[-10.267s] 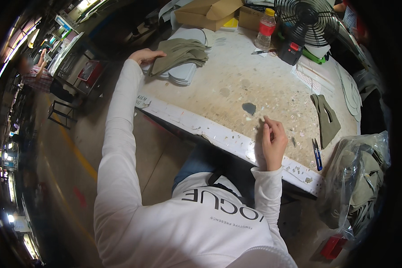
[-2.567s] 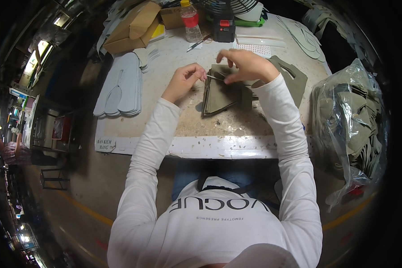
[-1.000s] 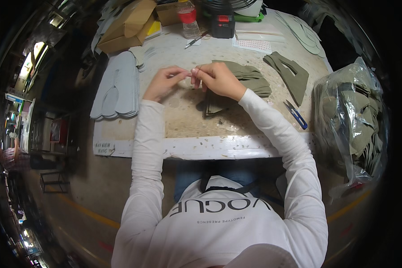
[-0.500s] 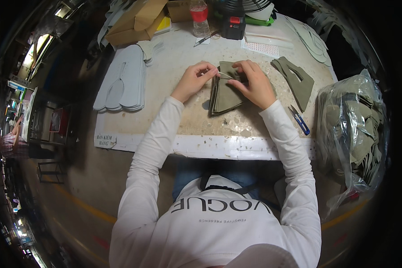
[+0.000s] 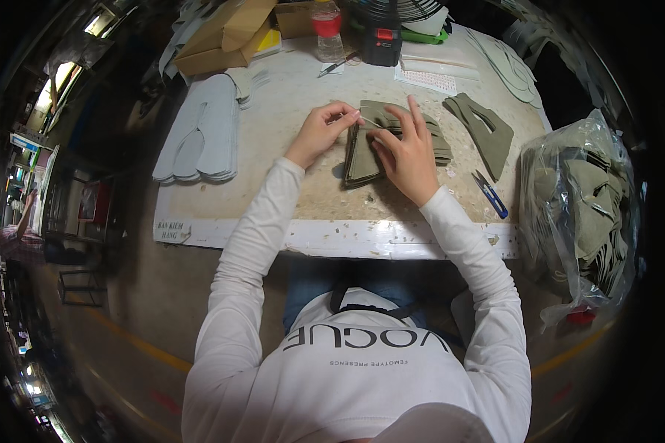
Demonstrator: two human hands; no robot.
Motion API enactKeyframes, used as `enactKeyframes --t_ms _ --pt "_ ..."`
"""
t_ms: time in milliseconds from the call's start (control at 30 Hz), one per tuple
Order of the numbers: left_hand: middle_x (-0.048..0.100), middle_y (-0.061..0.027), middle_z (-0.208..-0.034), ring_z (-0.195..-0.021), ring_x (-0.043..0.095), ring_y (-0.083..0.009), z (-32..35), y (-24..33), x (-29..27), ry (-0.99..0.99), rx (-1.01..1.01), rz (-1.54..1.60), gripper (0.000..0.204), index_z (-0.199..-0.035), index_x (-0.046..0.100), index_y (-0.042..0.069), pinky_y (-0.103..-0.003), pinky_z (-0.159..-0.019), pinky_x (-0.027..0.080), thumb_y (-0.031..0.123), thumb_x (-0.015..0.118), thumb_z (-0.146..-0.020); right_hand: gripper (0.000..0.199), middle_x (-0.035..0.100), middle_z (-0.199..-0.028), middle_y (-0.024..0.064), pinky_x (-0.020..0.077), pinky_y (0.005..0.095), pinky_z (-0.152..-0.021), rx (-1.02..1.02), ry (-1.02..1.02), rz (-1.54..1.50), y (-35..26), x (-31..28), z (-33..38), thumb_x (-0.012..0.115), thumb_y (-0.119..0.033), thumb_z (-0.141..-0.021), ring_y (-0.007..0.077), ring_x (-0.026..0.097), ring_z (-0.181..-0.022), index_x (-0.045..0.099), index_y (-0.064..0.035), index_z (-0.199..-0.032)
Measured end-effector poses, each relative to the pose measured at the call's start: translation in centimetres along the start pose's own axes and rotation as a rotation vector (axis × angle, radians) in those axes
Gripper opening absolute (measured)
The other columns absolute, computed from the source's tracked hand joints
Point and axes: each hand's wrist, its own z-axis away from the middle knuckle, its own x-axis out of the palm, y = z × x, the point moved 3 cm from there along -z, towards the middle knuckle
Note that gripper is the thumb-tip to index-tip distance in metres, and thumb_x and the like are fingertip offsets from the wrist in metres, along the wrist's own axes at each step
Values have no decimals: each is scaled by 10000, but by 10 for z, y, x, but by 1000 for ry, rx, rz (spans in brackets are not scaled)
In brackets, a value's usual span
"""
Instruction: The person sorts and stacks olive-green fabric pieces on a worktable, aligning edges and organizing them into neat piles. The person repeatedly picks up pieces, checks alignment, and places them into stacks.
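Before me lies a stack of olive-green cut fabric pieces (image 5: 363, 164), its layers fanned at the right side. My left hand (image 5: 323, 131) is closed at the stack's upper left, with thumb and forefinger pinching a thin white string (image 5: 367, 119). Over the stack is my right hand (image 5: 408, 151), its forefinger raised and the other fingers bent apart from the thumb. Whether the string touches the right hand is too small to tell. To the right lie more olive pieces (image 5: 493, 151) with a slot cut in them, and blue-handled thread snips (image 5: 490, 195).
Light grey cut pieces (image 5: 218, 140) are stacked on the table (image 5: 288, 184) at left. A cardboard box (image 5: 222, 37), a bottle (image 5: 328, 37), a pen (image 5: 338, 65) and a black battery unit (image 5: 381, 46) stand or lie at the back. A clear bag (image 5: 580, 214) of olive pieces is at right.
My right hand has shifted slightly down and left, its forefinger now raised, uncovering the stack's fanned right edge. My left hand keeps its pinch almost in place. The view has tilted slightly.
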Motion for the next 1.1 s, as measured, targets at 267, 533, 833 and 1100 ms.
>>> enactKeyframes --t_ms 267,533,833,1100 --pt "529 85 -707 -597 370 -6 -7 -2 4 -135 -301 3 226 -847 671 75 -181 -530 292 240 575 -969 359 461 -1381 75 408 451 -965 -31 124 20 -2 5 -16 717 -116 -771 392 287 -1394 692 -189 -1122" --pt "571 65 -695 -609 441 -12 -2 -18 -16 12 -169 5 167 -839 690 46 -184 -547 340 183 657 -926 103 593 -1094 52 423 411 -948 -15 -234 -429 32 5 -55 695 -200 -830 302 463 -1184 743 -120 -788" --pt "500 14 -816 -681 409 -52 -2 -23 2 -62 -111 495 168 -888 467 122 -192 -611 351 216 471 -1027 288 468 -667 -84 247 178 -461 818 -508 -1430 30 61 -49 482 -318 -1017 16 331 -502 563 -126 -818" --pt "499 2 -636 -589 419 -90 0 -16 -2 43 -10 -452 236 -818 497 39 -261 -551 374 198 492 -992 264 522 -699 -74 272 179 -491 764 -352 -1507 23 55 -44 554 -283 -990 1 413 -600 589 -97 -807"
